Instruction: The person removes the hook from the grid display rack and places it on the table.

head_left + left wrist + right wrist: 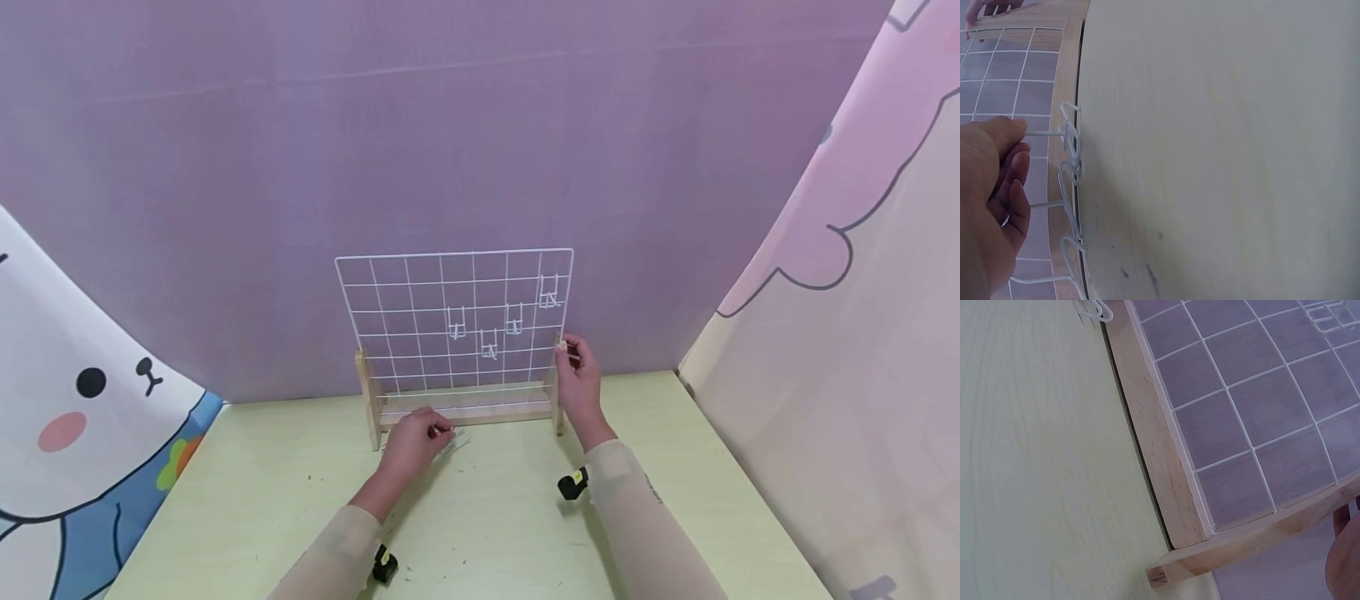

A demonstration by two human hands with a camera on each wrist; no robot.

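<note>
A white wire grid panel [405,323] stands in a wooden base with two side posts. My left hand [414,443] is low in front of the panel, thumb and finger pinching a white wire hook [1047,133]. Beside that hook, more white wire hooks [1063,203] lie in a row along the base bar [1066,69]. My right hand [579,382] grips the right wooden post [555,387] near its top, thumb in front. In the right wrist view only a bit of the right hand [1344,562] shows at the edge, beside the post.
Several white hooks [513,321] hang on the panel's middle and right. The pale wooden table [480,517] carries small dark specks. Behind is a purple cloth backdrop [450,150], with printed cloths at left [67,333] and right [847,375].
</note>
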